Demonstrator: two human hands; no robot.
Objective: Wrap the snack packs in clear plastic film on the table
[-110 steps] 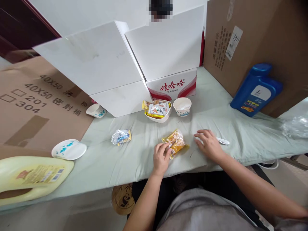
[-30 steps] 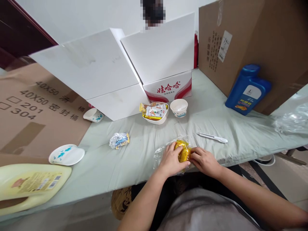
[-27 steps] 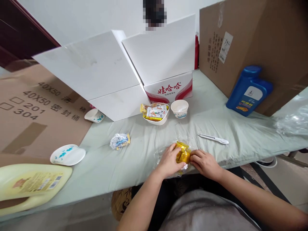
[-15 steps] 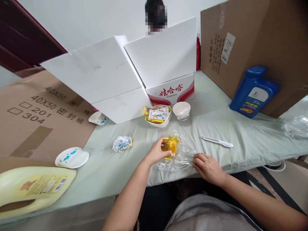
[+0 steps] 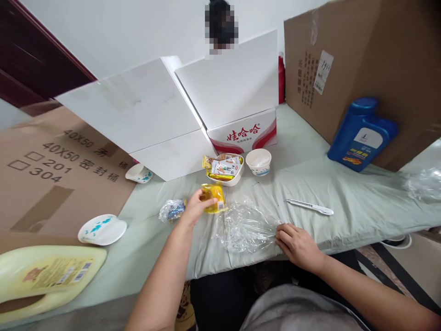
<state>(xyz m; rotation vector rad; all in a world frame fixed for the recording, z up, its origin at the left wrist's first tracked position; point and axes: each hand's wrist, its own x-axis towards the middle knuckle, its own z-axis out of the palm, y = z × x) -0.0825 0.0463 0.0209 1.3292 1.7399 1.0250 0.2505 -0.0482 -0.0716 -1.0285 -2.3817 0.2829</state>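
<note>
My left hand (image 5: 197, 207) pinches a yellow snack packet (image 5: 214, 198) just in front of the white bowl of snacks (image 5: 225, 172). My right hand (image 5: 296, 243) is closed on the right end of a crumpled clear plastic bag (image 5: 246, 225), which lies on the cloth near the table's front edge. Left of my left hand sits a small blue packet in clear wrapping (image 5: 173, 209), partly hidden by that hand. A white utility knife (image 5: 310, 207) lies beyond my right hand. Behind the bag stands a white paper cup (image 5: 258, 162) with something whitish inside.
White boxes (image 5: 241, 128) stand at the back; a person (image 5: 222, 23) is behind them. A blue bottle (image 5: 363, 135) leans by a big cardboard box (image 5: 344, 69) on the right. A yellow jug (image 5: 51, 276), paper cups (image 5: 102, 230) and another carton (image 5: 62, 184) occupy the left.
My left hand has lifted the yellow packet off the plastic bag and carried it left, toward the snack bowl and the blue packet. My right hand keeps its place on the bag.
</note>
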